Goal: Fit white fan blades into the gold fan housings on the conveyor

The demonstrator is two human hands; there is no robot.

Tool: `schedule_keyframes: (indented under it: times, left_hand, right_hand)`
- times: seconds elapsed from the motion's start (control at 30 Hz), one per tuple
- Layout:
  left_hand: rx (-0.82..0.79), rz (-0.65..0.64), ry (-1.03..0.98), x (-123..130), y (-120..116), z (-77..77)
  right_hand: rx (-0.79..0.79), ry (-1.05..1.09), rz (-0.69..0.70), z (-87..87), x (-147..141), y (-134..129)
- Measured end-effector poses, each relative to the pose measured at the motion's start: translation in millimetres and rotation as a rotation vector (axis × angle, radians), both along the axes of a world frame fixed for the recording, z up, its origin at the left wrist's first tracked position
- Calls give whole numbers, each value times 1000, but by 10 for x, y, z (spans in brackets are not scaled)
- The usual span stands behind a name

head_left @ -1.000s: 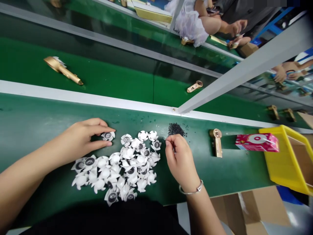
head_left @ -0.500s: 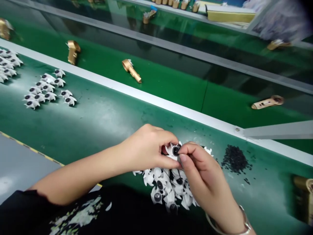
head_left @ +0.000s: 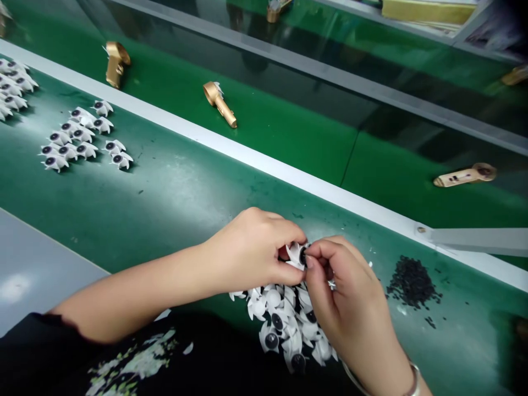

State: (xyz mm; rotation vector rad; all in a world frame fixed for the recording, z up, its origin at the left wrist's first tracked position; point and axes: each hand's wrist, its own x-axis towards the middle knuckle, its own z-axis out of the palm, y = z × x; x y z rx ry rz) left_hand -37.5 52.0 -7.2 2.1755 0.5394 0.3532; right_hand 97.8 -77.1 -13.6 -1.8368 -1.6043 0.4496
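My left hand (head_left: 251, 250) holds a small white fan impeller (head_left: 295, 254) with a black hub, gripped between thumb and fingers. My right hand (head_left: 346, 286) is pinched against the hub's right side; whatever its fingertips hold is too small to make out. Below both hands lies a heap of similar white impellers (head_left: 284, 319), some showing black hubs. To the right of my right hand is a pile of small black pieces (head_left: 412, 281) on the green work surface (head_left: 177, 192).
Groups of impellers stand at the left (head_left: 76, 135) and far left (head_left: 14, 85). Past the white rail (head_left: 247, 159), gold fan housings (head_left: 220, 104) lie spaced out on a green belt (head_left: 289, 132). A white bar (head_left: 487, 237) joins the rail at the right.
The view has shifted slightly, so the black pile and rail appear lower at the right. The held impeller has turned a little, its hub now facing more toward my right fingertips.
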Motion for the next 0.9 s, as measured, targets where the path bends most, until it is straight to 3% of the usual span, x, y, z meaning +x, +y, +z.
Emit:
schedule_keyframes:
  times: [0.17,0.37,0.47,0.57,0.77,0.83,0.9]
  left_hand:
    - [-97,10,-14,-10,59,16]
    - [-438,14,66,-62,123,42]
    - [-534,30,94,-85,145,46]
    - [-571,45,107,-99,159,32]
    - [-571,96,169,-82,206,-36]
    - [-552,109,157,-69,254,-79]
    - [-492,112,152,-59,321,-137]
  right_hand:
    - [38,15,107,1,58,41]
    - [-6,152,201,41,160,143]
    - [-50,188,214,50,182,194]
    - [-8,99,271,39,202,226]
    - [80,-293,532,31,263,339]
    - [82,-302,521,-3,305,417]
    - [60,-251,425,-75,368,507]
